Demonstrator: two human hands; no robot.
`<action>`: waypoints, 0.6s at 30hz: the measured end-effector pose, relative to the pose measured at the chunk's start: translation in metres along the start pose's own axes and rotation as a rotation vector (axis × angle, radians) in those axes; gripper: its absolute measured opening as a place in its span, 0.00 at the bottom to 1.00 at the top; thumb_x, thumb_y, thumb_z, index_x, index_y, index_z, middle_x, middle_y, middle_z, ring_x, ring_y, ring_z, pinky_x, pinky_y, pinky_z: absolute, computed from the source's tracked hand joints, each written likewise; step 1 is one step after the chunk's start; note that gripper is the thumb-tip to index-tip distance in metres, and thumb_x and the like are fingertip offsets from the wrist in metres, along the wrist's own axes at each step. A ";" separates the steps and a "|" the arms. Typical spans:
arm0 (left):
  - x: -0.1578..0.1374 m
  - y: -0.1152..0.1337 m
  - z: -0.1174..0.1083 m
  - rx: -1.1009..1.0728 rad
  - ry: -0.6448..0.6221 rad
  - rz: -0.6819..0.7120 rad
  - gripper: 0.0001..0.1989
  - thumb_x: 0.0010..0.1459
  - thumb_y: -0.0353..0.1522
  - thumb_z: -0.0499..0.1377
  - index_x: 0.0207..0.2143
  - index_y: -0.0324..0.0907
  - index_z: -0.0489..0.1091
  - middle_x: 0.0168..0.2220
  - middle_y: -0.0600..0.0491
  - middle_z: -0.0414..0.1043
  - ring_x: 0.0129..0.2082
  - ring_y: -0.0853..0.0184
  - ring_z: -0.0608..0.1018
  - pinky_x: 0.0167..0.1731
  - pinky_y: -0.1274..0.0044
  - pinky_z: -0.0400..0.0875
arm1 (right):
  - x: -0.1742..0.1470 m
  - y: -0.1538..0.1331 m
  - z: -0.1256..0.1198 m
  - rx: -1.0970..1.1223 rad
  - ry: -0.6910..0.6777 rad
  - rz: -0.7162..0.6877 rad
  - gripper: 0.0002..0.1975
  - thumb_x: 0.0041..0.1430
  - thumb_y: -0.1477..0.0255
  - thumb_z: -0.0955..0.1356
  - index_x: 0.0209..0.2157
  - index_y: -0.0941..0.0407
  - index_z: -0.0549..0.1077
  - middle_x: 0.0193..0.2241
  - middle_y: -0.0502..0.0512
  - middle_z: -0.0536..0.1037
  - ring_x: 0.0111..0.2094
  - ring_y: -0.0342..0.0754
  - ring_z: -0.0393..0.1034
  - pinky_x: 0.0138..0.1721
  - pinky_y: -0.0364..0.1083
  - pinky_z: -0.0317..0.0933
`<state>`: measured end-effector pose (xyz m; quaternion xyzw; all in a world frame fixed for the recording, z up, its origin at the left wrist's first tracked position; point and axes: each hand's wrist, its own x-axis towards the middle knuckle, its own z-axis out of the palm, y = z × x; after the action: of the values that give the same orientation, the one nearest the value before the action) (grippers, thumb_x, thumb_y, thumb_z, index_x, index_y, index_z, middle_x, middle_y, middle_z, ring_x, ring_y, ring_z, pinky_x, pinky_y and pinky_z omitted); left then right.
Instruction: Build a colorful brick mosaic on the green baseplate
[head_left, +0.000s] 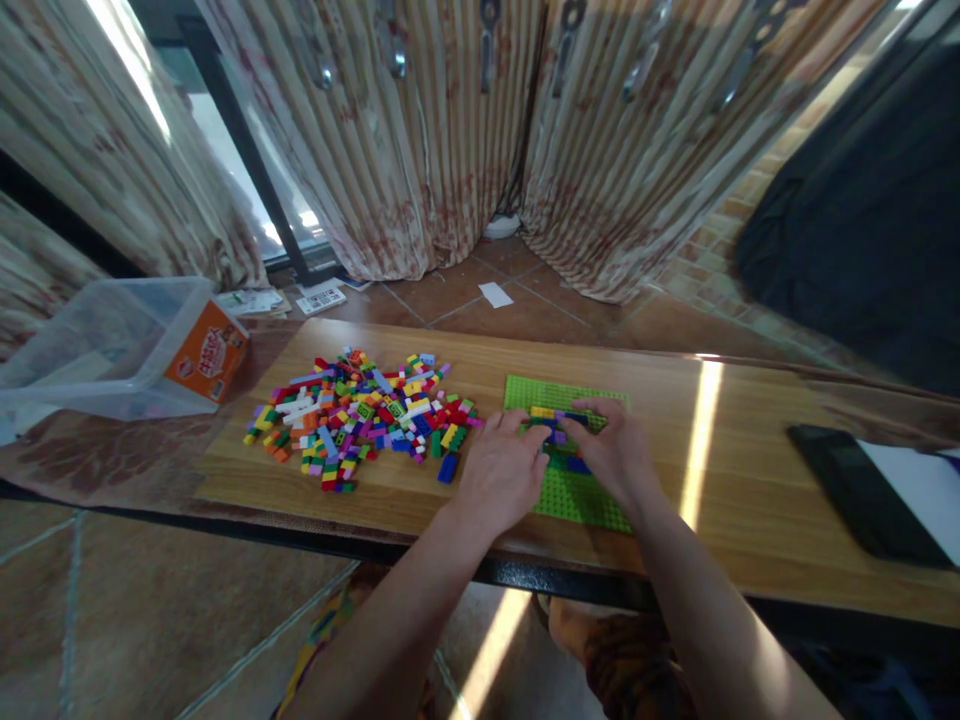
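Observation:
A green studded baseplate [581, 500] lies on the wooden tabletop under both hands. On its upper part sits a small cluster of yellow, blue and purple toy bricks [556, 434]. My left hand [504, 468] reaches in from the left, its fingers curled and touching the cluster's left side. From the right, the thumb and index finger of my right hand [616, 448] close around a dark blue toy brick [576, 418] at the cluster's right end. A blue brick [577, 465] shows lower on the plate. My fingers partly hide the bricks.
A heap of loose colourful bricks [375, 410] spreads left of the plate, with a single blue brick [448, 468] at its near edge. A clear plastic bin [112, 340] stands far left. A black flat object [862, 490] and white paper [911, 490] lie at right.

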<state>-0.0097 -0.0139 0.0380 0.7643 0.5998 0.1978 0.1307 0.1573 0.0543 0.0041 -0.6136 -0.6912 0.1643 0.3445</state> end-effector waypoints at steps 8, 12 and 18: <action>-0.002 0.009 0.012 0.126 -0.086 -0.034 0.19 0.62 0.33 0.54 0.56 0.43 0.67 0.52 0.45 0.68 0.52 0.56 0.68 0.53 0.65 0.67 | 0.000 -0.001 0.010 -0.040 -0.002 -0.005 0.10 0.50 0.65 0.69 0.34 0.55 0.76 0.37 0.60 0.75 0.42 0.56 0.69 0.46 0.58 0.64; -0.001 0.011 0.012 0.132 -0.092 -0.028 0.17 0.63 0.31 0.52 0.54 0.42 0.68 0.51 0.45 0.68 0.52 0.57 0.69 0.52 0.65 0.67 | 0.000 0.000 0.012 -0.045 -0.001 0.020 0.10 0.49 0.66 0.69 0.34 0.55 0.76 0.36 0.59 0.76 0.42 0.56 0.69 0.45 0.57 0.64; 0.001 0.012 0.011 0.157 -0.109 -0.040 0.17 0.61 0.29 0.52 0.52 0.42 0.69 0.51 0.45 0.68 0.51 0.56 0.69 0.51 0.65 0.68 | 0.000 0.003 0.016 -0.018 0.019 0.004 0.09 0.49 0.66 0.69 0.34 0.54 0.76 0.36 0.57 0.77 0.40 0.54 0.70 0.44 0.56 0.65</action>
<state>0.0063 -0.0155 0.0334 0.7695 0.6207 0.1058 0.1068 0.1487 0.0581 -0.0089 -0.6195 -0.6882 0.1526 0.3453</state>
